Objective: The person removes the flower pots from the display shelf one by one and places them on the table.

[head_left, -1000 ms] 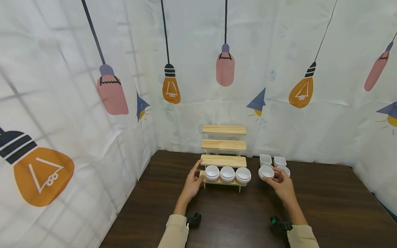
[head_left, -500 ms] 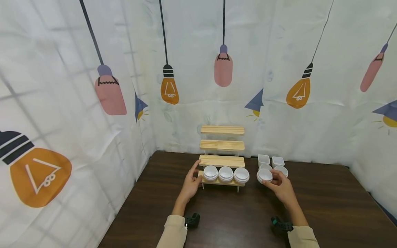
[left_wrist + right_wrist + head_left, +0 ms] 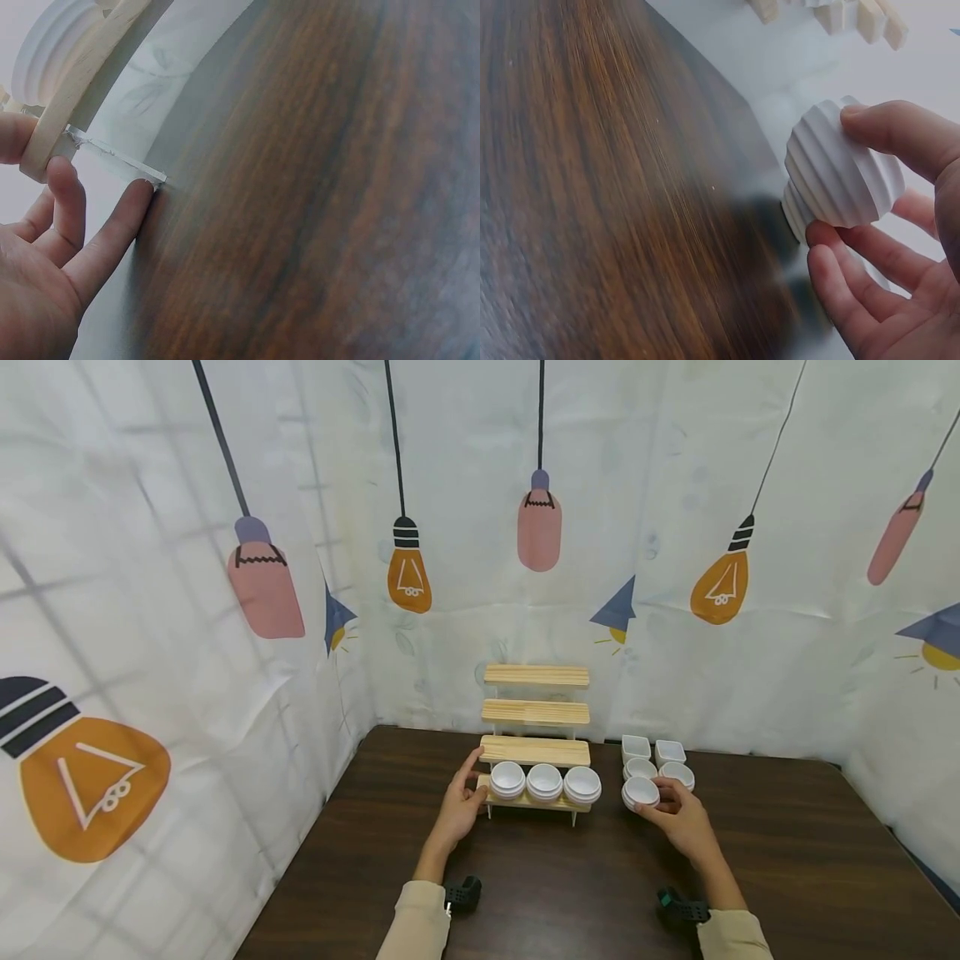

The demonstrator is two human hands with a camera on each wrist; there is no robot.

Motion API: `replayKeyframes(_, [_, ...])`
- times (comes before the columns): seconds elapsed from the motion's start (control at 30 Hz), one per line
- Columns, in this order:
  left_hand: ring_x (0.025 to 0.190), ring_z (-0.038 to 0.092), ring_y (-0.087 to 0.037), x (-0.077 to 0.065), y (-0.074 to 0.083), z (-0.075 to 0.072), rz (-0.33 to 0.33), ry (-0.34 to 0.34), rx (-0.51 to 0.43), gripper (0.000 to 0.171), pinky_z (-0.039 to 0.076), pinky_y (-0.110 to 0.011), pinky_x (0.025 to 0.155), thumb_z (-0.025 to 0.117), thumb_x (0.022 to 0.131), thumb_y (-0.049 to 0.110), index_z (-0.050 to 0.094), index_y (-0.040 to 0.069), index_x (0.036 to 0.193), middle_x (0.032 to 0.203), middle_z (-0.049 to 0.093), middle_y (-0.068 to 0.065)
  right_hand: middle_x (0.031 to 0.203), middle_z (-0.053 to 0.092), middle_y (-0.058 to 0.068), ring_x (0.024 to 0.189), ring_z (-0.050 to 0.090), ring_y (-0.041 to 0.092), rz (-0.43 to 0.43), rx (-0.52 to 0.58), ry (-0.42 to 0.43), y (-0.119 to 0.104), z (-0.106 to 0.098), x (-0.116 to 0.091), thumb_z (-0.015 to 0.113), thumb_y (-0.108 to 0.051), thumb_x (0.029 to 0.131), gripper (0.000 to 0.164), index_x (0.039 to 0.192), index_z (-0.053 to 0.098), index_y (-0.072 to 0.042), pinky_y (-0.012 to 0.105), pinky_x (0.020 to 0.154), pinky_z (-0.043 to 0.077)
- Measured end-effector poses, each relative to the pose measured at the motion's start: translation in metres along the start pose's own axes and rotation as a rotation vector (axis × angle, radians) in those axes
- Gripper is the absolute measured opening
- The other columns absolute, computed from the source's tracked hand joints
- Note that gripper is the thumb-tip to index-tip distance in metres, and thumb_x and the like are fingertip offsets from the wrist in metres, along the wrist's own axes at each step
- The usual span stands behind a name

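Note:
My right hand (image 3: 686, 828) pinches a round white ribbed bowl (image 3: 840, 169) between thumb and fingertips. In the head view this bowl (image 3: 641, 791) is just in front of another round white bowl (image 3: 639, 768). At the left end of a tiered wooden display stand (image 3: 535, 749), my left hand (image 3: 455, 812) grips the lowest shelf (image 3: 86, 82). In the left wrist view the thumb is on one face of the board, and a finger curls against its other side, near a clear leg (image 3: 120, 155). Three white bowls (image 3: 544, 782) stand in a row on that shelf.
Behind the held bowl are two square white bowls (image 3: 670, 752) and a second round one (image 3: 677, 772), grouped on the dark wooden table (image 3: 570, 893). A white curtain (image 3: 465, 568) printed with lamps hangs along the table's back and left side.
My right hand has drawn its bowl slightly towards me, so more of the round bowl behind it shows. My left hand stays on the stand. The whole view has shifted a little.

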State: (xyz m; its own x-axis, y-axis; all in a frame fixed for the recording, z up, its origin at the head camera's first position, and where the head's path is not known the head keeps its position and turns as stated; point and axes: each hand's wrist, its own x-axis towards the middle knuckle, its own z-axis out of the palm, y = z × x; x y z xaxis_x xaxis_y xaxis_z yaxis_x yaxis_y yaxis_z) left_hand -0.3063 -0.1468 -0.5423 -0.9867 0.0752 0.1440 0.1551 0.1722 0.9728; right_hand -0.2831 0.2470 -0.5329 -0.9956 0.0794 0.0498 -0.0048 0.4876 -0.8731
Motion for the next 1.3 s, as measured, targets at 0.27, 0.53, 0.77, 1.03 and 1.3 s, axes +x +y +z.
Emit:
replayKeyframes(0.27, [0.065, 0.041, -0.009, 0.001, 0.001, 0.001, -0.004, 0.002, -0.007, 0.070, 0.060, -0.043, 0.073, 0.055, 0.102, 0.001, 0.035, 0.034, 0.159, 0.134, 0.044, -0.022, 0.130, 0.064, 0.023, 0.102, 0.066, 0.021, -0.024, -0.056, -0.020, 0.005, -0.003, -0.001, 0.083, -0.031, 0.087, 0.064, 0.139, 0.054, -0.008, 0.022, 0.075, 0.053])
replayKeyframes(0.53, [0.065, 0.043, -0.010, -0.006, 0.020, -0.001, -0.022, -0.035, -0.028, 0.070, 0.058, -0.056, 0.079, 0.054, 0.101, -0.003, 0.032, 0.023, 0.162, 0.133, 0.043, -0.027, 0.127, 0.066, 0.023, 0.103, 0.067, 0.025, -0.038, -0.077, -0.016, 0.012, -0.004, 0.000, 0.084, -0.032, 0.086, 0.063, 0.138, 0.056, -0.009, 0.024, 0.074, 0.053])
replayKeyframes(0.77, [0.066, 0.044, -0.010, -0.014, 0.037, -0.003, -0.006, -0.038, -0.031, 0.068, 0.058, -0.056, 0.079, 0.054, 0.100, -0.003, 0.034, 0.021, 0.161, 0.131, 0.044, -0.027, 0.126, 0.067, 0.023, 0.100, 0.066, 0.022, -0.044, -0.065, -0.019, 0.017, -0.004, 0.001, 0.084, -0.030, 0.086, 0.063, 0.138, 0.057, -0.007, 0.023, 0.073, 0.053])
replayKeyframes(1.03, [0.067, 0.044, -0.010, -0.013, 0.036, -0.003, -0.004, -0.041, -0.035, 0.068, 0.058, -0.057, 0.080, 0.054, 0.100, -0.003, 0.034, 0.021, 0.161, 0.131, 0.045, -0.028, 0.129, 0.066, 0.025, 0.097, 0.063, 0.013, -0.053, -0.040, -0.025, 0.020, -0.003, 0.000, 0.083, -0.027, 0.087, 0.061, 0.138, 0.057, -0.006, 0.021, 0.075, 0.053])
replayKeyframes(1.3, [0.066, 0.044, -0.009, -0.015, 0.036, -0.003, -0.003, -0.035, -0.044, 0.068, 0.058, -0.059, 0.080, 0.055, 0.100, -0.003, 0.034, 0.020, 0.161, 0.131, 0.043, -0.030, 0.129, 0.066, 0.025, 0.096, 0.062, 0.007, -0.060, -0.024, -0.041, 0.022, -0.004, 0.000, 0.082, -0.027, 0.088, 0.060, 0.138, 0.056, -0.006, 0.021, 0.076, 0.053])
